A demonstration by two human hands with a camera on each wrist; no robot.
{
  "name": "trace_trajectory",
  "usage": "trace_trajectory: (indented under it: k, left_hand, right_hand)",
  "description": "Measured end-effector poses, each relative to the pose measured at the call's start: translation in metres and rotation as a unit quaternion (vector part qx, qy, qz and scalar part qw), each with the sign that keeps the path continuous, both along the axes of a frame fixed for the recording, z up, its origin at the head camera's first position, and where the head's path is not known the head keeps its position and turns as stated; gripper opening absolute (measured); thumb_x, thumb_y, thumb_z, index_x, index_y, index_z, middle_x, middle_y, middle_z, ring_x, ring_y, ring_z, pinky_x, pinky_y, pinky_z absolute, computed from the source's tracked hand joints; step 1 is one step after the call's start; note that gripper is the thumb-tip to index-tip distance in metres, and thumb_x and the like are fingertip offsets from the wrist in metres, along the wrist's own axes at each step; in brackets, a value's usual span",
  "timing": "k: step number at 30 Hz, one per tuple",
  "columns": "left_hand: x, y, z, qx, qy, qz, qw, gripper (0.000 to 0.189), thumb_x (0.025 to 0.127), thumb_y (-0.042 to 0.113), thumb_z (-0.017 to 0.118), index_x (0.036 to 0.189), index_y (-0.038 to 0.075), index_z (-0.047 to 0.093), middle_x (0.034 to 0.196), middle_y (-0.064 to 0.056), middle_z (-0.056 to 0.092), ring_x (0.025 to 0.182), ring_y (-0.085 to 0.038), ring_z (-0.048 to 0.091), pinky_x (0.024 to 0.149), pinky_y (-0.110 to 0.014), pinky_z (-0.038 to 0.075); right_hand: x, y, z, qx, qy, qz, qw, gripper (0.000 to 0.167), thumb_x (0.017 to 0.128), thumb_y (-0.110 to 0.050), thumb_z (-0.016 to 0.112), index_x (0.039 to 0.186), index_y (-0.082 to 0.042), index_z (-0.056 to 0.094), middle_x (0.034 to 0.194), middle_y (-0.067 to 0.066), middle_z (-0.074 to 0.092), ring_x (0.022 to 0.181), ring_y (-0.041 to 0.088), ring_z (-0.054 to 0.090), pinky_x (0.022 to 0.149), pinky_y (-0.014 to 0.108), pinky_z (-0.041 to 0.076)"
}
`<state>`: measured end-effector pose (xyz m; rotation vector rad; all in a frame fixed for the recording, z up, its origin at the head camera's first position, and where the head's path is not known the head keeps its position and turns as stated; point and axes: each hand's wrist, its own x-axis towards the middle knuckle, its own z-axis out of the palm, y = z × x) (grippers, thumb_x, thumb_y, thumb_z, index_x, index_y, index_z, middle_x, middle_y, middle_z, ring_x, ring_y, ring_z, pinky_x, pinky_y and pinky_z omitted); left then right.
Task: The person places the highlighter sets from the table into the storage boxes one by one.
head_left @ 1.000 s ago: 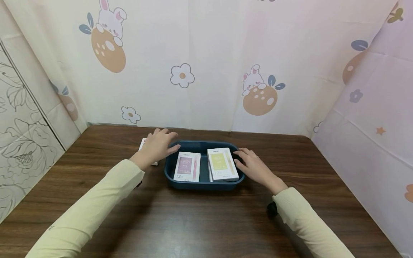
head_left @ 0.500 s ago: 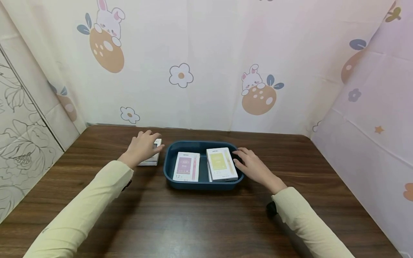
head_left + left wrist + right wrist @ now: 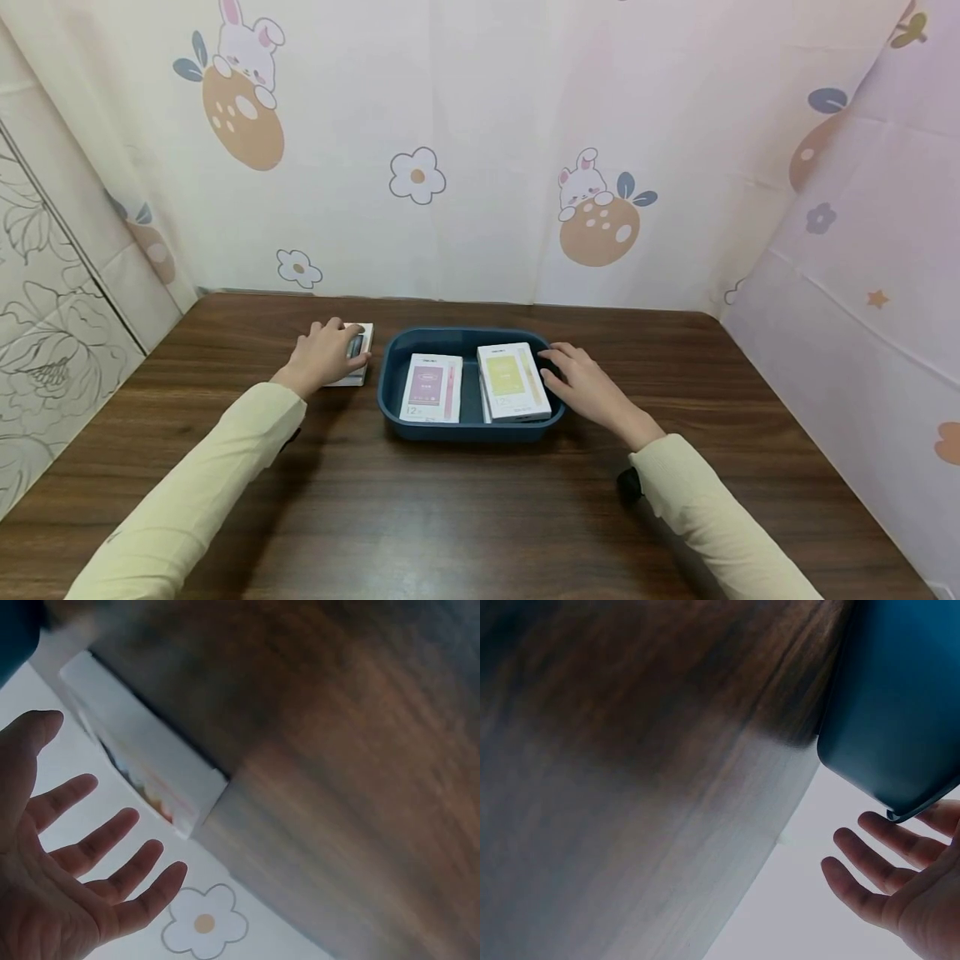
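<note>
My left hand (image 3: 322, 358) hovers over a white box (image 3: 364, 343) left of the bin, its fingers apart and loosely bent. In the left wrist view the fingers spread in front of the box (image 3: 142, 735), whose window shows something coloured inside; a gap shows between hand and box. At the right end of the dark blue bin (image 3: 471, 432), my right hand (image 3: 588, 387) rests at the rim with some fingertips over it. The bin holds a white box with a purple panel (image 3: 431, 388) on its left and one with a yellow panel (image 3: 513, 382) on its right.
The yellow-panelled box lies on another white box, mostly hidden. Everything stands on a dark wood table (image 3: 450, 517). A patterned curtain (image 3: 480, 167) hangs along the table's back edge, with more hanging cloth to the right.
My left hand has moved left from the bin's rim and come down over the white box. My right hand stays at the bin's right rim.
</note>
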<state>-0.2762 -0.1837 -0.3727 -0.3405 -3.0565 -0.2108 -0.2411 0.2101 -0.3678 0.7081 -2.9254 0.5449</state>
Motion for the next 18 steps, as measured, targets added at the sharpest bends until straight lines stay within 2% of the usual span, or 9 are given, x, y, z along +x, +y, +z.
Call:
trace_trajectory:
  k: [9, 18]
  left_hand:
    - [-0.001, 0.002, -0.008, -0.001, -0.017, 0.015, 0.9997, 0.057, 0.087, 0.043, 0.056, 0.133, 0.010, 0.045, 0.124, -0.026, 0.043, 0.103, -0.049, 0.045, 0.075, -0.060, 0.046]
    - [-0.002, 0.003, -0.013, 0.017, -0.033, 0.014, 0.9992, 0.057, 0.088, 0.042, 0.054, 0.135, 0.012, 0.043, 0.127, -0.027, 0.039, 0.100, -0.051, 0.045, 0.072, -0.059, 0.046]
  right_hand:
    - [0.001, -0.001, 0.000, -0.004, -0.002, 0.001, 1.0000, 0.042, 0.095, -0.027, 0.044, 0.130, -0.003, 0.047, 0.137, 0.021, 0.040, 0.124, 0.039, 0.039, 0.097, 0.055, 0.036]
    - [0.001, -0.001, 0.001, 0.000, -0.004, -0.003, 1.0000, 0.043, 0.095, -0.027, 0.044, 0.131, -0.003, 0.047, 0.137, 0.021, 0.040, 0.125, 0.039, 0.038, 0.098, 0.055, 0.036]
